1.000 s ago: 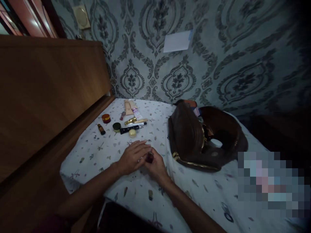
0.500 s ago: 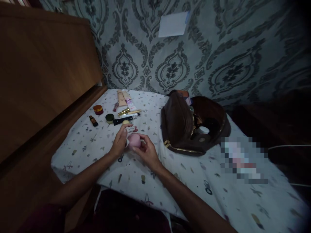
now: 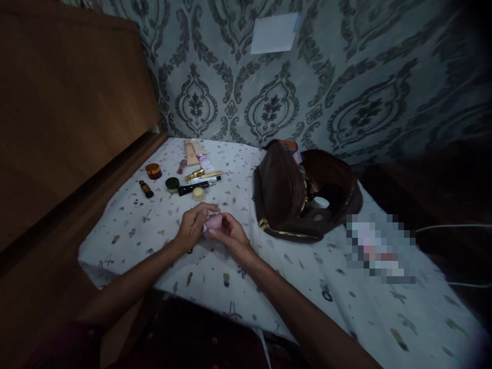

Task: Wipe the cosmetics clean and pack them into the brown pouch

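Over the near middle of the cloth-covered table, both my hands hold a small, pale pink, rounded thing (image 3: 213, 222); its exact kind is too dim to tell. My left hand (image 3: 192, 225) is closed around its left side, the fingers reaching over the top. From the right, my right hand (image 3: 234, 237) grips it between thumb and fingers. The fingers hide part of it. Just beyond the hands lies a small round cream-coloured jar (image 3: 198, 193). Behind that sit a black tube (image 3: 194, 188) and a dark green round jar (image 3: 172, 184).
A brown bag (image 3: 279, 192) stands unzipped on the right, with a white-lidded item (image 3: 320, 203) inside. Farther back lie beige tubes (image 3: 191, 152) and a gold tube (image 3: 195, 175). At left are an amber jar (image 3: 153, 171) and a small dark bottle (image 3: 146, 189). A wooden cabinet (image 3: 77, 102) borders the left.
My left hand has closed in on the pink thing, its fingers now curled over it. The cream jar, partly covered before, shows fully. The view has shifted slightly.
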The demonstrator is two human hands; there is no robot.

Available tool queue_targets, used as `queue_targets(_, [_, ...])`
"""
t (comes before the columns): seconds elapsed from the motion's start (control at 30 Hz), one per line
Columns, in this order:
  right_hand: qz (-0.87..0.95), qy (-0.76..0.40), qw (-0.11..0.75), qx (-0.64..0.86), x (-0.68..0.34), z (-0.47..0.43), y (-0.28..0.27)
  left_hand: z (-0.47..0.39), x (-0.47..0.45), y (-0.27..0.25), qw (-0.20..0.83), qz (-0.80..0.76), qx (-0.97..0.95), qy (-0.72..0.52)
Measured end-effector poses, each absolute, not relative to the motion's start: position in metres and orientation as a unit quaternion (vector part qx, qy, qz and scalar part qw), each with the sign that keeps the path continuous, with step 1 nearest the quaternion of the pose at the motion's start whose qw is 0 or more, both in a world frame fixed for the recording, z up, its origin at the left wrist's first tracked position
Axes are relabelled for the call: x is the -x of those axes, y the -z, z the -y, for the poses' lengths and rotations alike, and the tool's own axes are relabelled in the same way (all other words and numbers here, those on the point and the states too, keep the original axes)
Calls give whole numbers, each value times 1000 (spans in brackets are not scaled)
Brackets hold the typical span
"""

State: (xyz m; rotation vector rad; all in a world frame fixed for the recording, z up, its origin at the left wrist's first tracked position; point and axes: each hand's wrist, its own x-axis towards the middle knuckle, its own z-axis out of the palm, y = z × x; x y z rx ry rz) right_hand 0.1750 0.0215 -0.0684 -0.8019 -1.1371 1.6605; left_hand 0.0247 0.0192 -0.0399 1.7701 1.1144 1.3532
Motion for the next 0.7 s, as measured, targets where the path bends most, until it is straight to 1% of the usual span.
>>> queue_targets(0.13, [460,-678,469,329,-173,-22,70,-16,-27,42,241,-373,-739,-506])
queue_targets(0.2, [460,-675,473,330,-173,-22,69,-15,-28,41,229,-350,-751,-511])
queue_targets(0.27, [452,-682,472,327,-173,-21,68,-13,-29,38,251,-350,-738,-520])
queue_targets(0.33, [425,-711,458,322,-174,-19,65,-11,-30,35,278,-381,-707,-527])
queue_targets(0.47, [365,-768,447,278,-175,-17,57,-12,-27,30,278,-445,-665,-532])
queue_targets(0.57, [349,-790,441,244,-176,-18,54,-15,-23,32,288,-439,-667,-528])
queue_targets(0.7, [317,-791,457,255,-178,-21,57,-17,-20,39,323,-423,-671,-517])
